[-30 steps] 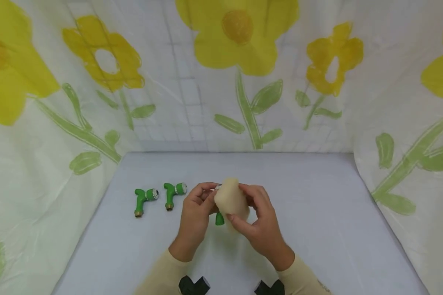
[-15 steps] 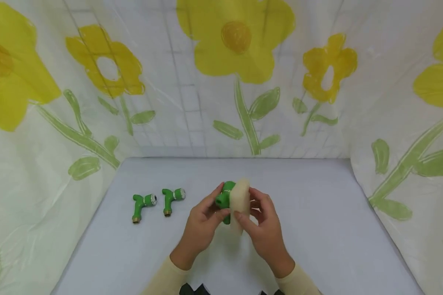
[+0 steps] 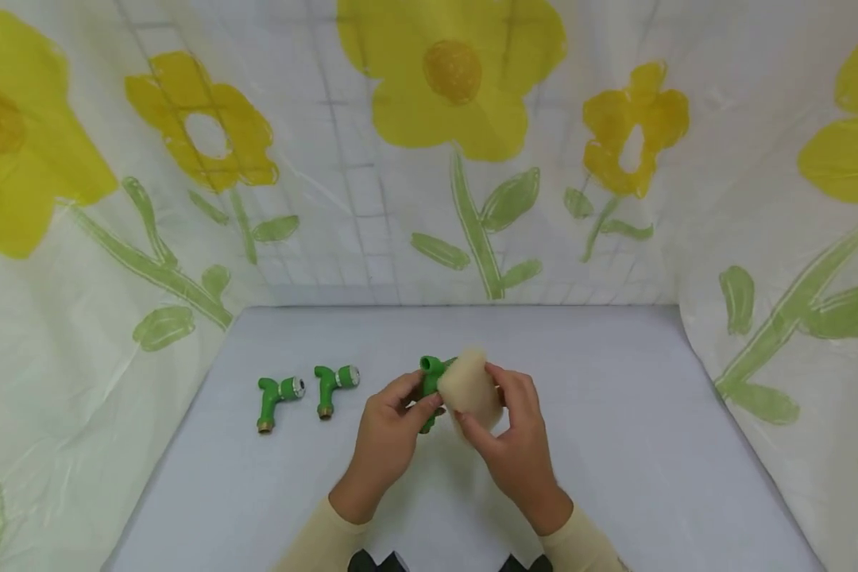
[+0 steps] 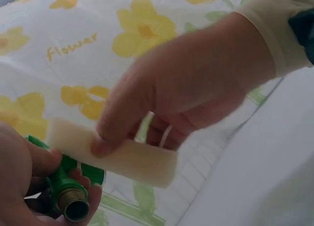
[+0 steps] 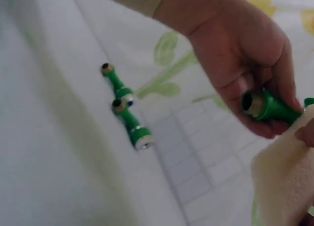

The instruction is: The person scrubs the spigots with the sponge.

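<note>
In the head view a green hose nozzle (image 3: 431, 367) is pinched between the thumb and fingers of my left hand (image 3: 388, 435). Its threaded brass end (image 4: 72, 199) shows in the left wrist view. My right hand (image 3: 513, 437) grips a cream-coloured sponge (image 3: 470, 391), thumb on the near face and fingers behind. The sponge lies against the nozzle's right side and hides part of it. Seen from the right wrist, the sponge (image 5: 282, 172) fills the lower right corner, close by the nozzle (image 5: 272, 108).
Two similar green nozzles, one (image 3: 275, 401) at far left and another (image 3: 329, 389) beside it, lie on the white table (image 3: 600, 397). A flower-printed curtain (image 3: 372, 199) surrounds the back and sides of the table.
The left hand has turned the nozzle, and an open tubular end now points up. The sponge has swung from edge-on to show its broad face again. The two nozzles on the table stay put.
</note>
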Demonstrator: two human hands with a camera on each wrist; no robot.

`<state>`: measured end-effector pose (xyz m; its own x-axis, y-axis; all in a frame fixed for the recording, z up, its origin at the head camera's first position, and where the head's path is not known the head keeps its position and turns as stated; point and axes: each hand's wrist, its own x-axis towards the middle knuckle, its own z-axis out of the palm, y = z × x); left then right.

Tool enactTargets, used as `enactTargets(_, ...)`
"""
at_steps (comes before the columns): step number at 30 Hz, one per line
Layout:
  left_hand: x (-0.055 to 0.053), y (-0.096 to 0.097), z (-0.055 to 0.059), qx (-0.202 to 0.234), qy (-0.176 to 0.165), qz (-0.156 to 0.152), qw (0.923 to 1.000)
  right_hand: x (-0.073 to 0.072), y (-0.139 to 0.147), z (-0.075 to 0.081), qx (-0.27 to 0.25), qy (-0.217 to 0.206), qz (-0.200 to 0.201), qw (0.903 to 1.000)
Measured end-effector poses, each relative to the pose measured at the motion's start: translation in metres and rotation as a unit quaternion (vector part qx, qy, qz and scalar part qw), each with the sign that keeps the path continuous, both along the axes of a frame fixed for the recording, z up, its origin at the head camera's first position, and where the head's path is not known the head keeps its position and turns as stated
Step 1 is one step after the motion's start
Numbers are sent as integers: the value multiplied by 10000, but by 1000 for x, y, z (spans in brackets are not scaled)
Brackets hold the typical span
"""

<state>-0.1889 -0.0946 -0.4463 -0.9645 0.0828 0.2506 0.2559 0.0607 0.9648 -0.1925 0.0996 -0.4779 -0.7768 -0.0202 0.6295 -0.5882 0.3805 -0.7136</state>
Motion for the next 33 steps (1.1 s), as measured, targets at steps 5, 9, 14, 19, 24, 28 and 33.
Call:
enactTargets(5,2,1,-6,-264,-147,254,9992,-3,2,-7,15,-234,-47,9997)
enactTargets(9,1,2,-11,-967,457,16,9943,-11,5,2,-172,184,-155,9996)
enactTargets(14,-3,-2,-8,-1054,887,543,9890,-8,2,-4,438,213,-199,9986)
enactTargets(19,-2,-2,-7,-1113,864,295,9896,-8,0,4,450,393,-243,9979)
enactTargets(24,-3,-2,-9,-1222,1556,147,9801,-12,0,19,431,582,-232,9971)
enactTargets(28,-4,-12,-9,-1298,1660,576,9758,-5,-4,2,848,440,-124,9953)
enactTargets(33,-4,-13,-11,-1948,2101,166,9579,-9,-2,11,472,648,-95,9967)
